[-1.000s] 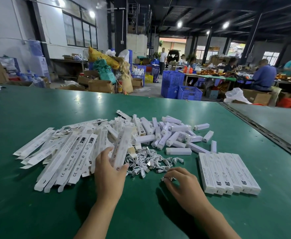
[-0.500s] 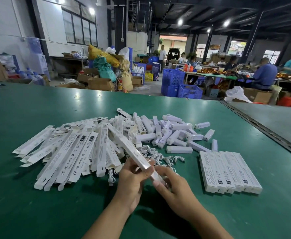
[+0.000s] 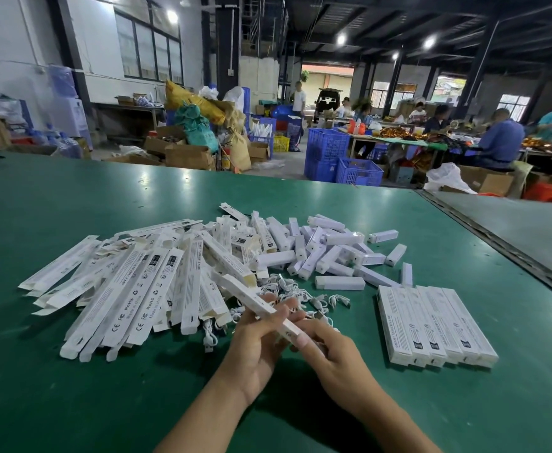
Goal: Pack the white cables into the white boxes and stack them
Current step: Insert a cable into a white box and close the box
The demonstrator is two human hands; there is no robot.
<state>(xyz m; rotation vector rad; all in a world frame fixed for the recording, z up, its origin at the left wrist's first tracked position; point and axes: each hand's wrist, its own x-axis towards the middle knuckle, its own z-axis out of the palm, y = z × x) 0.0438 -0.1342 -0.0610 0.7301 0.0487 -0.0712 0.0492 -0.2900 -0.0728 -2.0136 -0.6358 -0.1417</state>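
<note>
A long white box [image 3: 246, 294] slants above the green table [image 3: 72, 387], held in both hands. My left hand [image 3: 256, 351] grips its middle with curled fingers. My right hand [image 3: 328, 351] pinches its near end, thumb pressed on the tip. Behind them lies a tangle of small white cables [image 3: 300, 295]. A heap of flat, unfolded white boxes [image 3: 130, 289] spreads to the left. A neat row of filled white boxes [image 3: 434, 325] lies side by side on the right.
Several short white blocks [image 3: 326, 253] are scattered behind the cables. A metal seam [image 3: 503, 246] divides this table from a grey one at the right. Past the far edge stand blue crates [image 3: 343, 161], cardboard boxes and seated people at other tables.
My left hand lifted one box off the flat heap and brought it toward me. My right hand left the cables and took hold of the box's near end.
</note>
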